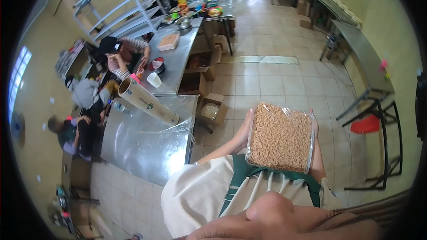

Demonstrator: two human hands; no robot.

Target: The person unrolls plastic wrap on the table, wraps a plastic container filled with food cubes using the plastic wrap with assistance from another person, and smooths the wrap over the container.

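A square clear container point(281, 138), filled with small tan nut-like pieces, sits in front of my apron at waist height. Clear plastic film covers its top and wrinkles at the far edge. My left hand point(246, 126) grips its left side and my right hand point(315, 126) grips its right side; most of the fingers are hidden behind or under it. To the left, a large roll of plastic film point(149, 104) lies on the metal table point(147, 151), with a loose sheet of film spread near it.
Cardboard boxes point(215, 109) stand by the table legs. A second metal table point(180, 69) bears a similar container point(169, 41), a white cup point(154, 80) and a dark bowl point(157, 65); a person point(126, 55) leans there. Other people sit at left. A metal bench point(362, 62) lines the right wall.
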